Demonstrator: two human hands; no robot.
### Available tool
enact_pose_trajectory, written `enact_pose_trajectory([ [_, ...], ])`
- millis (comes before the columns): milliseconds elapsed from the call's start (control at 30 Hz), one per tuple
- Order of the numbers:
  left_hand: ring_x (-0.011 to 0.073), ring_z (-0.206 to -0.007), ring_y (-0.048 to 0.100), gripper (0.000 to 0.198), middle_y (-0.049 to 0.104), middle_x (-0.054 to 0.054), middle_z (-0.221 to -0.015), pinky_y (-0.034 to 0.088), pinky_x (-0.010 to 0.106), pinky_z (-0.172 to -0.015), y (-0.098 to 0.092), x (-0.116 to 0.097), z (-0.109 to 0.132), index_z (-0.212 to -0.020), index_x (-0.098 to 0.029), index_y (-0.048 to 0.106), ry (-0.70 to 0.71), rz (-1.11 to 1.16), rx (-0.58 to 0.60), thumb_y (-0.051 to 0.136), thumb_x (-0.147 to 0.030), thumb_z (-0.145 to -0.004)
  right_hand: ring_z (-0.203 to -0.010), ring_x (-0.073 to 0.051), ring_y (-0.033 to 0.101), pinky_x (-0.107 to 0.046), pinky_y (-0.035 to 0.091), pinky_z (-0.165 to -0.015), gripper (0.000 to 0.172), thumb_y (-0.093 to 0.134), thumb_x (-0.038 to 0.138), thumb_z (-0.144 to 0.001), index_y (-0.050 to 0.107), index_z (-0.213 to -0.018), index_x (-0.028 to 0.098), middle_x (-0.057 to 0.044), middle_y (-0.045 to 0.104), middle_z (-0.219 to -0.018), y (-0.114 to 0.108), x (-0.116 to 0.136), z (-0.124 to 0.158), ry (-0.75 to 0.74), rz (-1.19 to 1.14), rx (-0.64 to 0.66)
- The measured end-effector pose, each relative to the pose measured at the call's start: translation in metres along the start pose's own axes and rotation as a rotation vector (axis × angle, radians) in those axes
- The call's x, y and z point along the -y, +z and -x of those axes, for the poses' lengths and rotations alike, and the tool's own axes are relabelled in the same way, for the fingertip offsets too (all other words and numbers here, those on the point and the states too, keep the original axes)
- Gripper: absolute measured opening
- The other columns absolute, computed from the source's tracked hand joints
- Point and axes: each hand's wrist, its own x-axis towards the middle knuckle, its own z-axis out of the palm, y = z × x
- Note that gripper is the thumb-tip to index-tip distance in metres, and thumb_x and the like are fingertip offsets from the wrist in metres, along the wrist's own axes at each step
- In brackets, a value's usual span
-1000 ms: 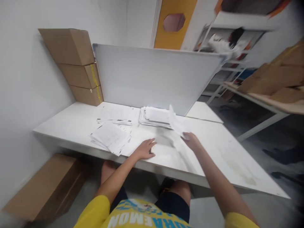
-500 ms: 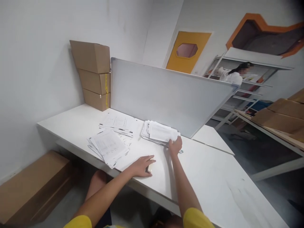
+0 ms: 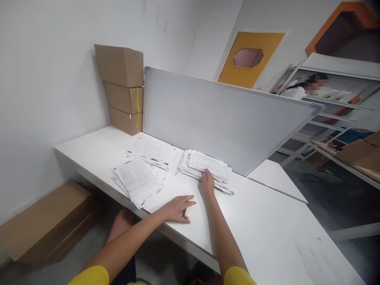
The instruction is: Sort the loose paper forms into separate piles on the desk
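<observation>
Nearby, right hand (image 3: 208, 181) flat on paper stack's (image 3: 208, 166) near edge; left hand (image 3: 176, 209) seemingly spread on table (image 3: 267, 229).

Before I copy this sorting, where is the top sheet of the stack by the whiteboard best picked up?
At its near edge, from the person's side. The paper stack lies flat and fanned, so edges jut toward the right hand resting there; the whiteboard blocks the far side.

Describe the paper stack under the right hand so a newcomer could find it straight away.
Start at the big whiteboard standing on the white table. Right at its foot lies the paper stack, with the right hand pressing on its near edge. Unlike the two fanned piles further left, it lies closest to the board and alone has a hand on it.
</observation>
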Motion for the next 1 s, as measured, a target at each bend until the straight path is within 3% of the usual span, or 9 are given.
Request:
enact_pose_trajectory([
  [133,0.0342,-0.146,0.03,0.088,0.027,0.011,-0.161,0.027,0.046,-0.118,0.0,0.0,0.0,-0.15,-0.027,0.039,-0.01,-0.012,0.002,0.072,-0.061,-0.075,-0.133,-0.028,0.047,-0.05,0.036,-0.111,0.053,0.034,0.042,-0.093,0.059,-0.131,0.016,-0.015,0.055,-0.141,0.007,-0.009,-0.007,-0.056,0.027,0.053],
  [267,0.0332,-0.146,0.03,0.086,0.026,0.01,-0.162,0.028,0.045,-0.118,-0.003,-0.003,-0.001,-0.15,-0.027,0.038,-0.008,-0.018,0.016,0.072,-0.058,-0.077,-0.133,-0.027,0.047,-0.048,0.037,-0.11,0.051,0.032,0.037,-0.093,0.058,-0.129,0.014,-0.016,0.055,-0.14,0.001,-0.001,-0.004,-0.094,0.101,0.086],
  [533,0.0343,-0.145,0.032,0.082,0.03,0.012,-0.16,0.032,0.045,-0.116,-0.003,-0.009,-0.003,-0.149,-0.025,0.04,-0.026,-0.037,0.001,0.074,-0.048,-0.078,-0.105,-0.032,0.055,-0.048,0.039,-0.096,0.04,0.032,0.033,-0.089,0.065,-0.103,0.014,-0.018,0.066,-0.104,-0.024,0.014,0.014,0.191,0.276,-0.142],
  [800,0.0327,-0.145,0.033,0.086,0.028,0.014,-0.16,0.03,0.045,-0.117,0.002,-0.001,-0.004,-0.15,-0.024,0.039,0.023,-0.032,-0.024,0.07,-0.06,-0.078,-0.109,-0.036,0.052,-0.052,0.034,-0.099,0.039,0.042,0.025,-0.077,0.064,-0.108,0.012,-0.021,0.06,-0.111,-0.017,0.009,0.003,0.255,0.355,-0.189],
  [1000,0.0314,-0.145,0.033,0.083,0.028,0.014,-0.16,0.032,0.043,-0.116,0.0,-0.004,-0.004,-0.149,-0.022,0.039,0.028,-0.041,-0.001,0.071,-0.054,-0.079,-0.114,-0.039,0.049,-0.056,0.032,-0.101,0.046,0.044,0.024,-0.076,0.061,-0.116,0.008,-0.024,0.057,-0.115,-0.023,0.013,0.009,0.232,0.408,-0.133],
])
